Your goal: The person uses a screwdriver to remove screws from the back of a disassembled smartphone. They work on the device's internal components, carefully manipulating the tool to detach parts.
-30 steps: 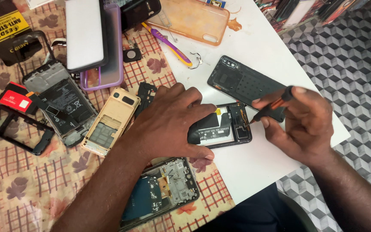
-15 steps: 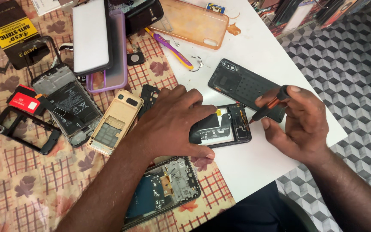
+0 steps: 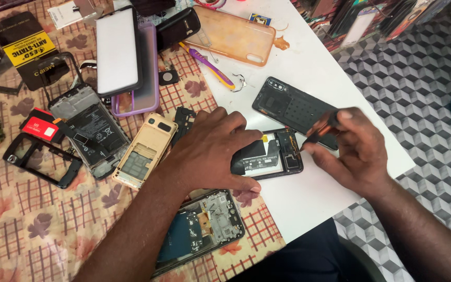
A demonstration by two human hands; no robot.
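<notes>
An opened black phone (image 3: pixel 275 156) lies back-up on the white table, its battery and boards bare. My left hand (image 3: pixel 210 151) presses down on its left half and holds it still. My right hand (image 3: pixel 356 151) grips a small screwdriver (image 3: pixel 319 133) with a red and black handle, its tip at the phone's right end. The phone's black back cover (image 3: pixel 293 109) lies just behind, touching my right fingers.
A gold phone body (image 3: pixel 142 154), a stripped phone with battery (image 3: pixel 92 130), a black frame (image 3: pixel 40 162) and another open phone (image 3: pixel 199 230) lie on the floral cloth at left. An orange clear case (image 3: pixel 230 36) and a purple toothbrush (image 3: pixel 210 65) sit behind. The table edge drops to a patterned floor (image 3: pixel 424 104) at right.
The view has shifted slightly. My right hand has brought the screwdriver tip a little lower onto the phone's right end. My left hand keeps its hold.
</notes>
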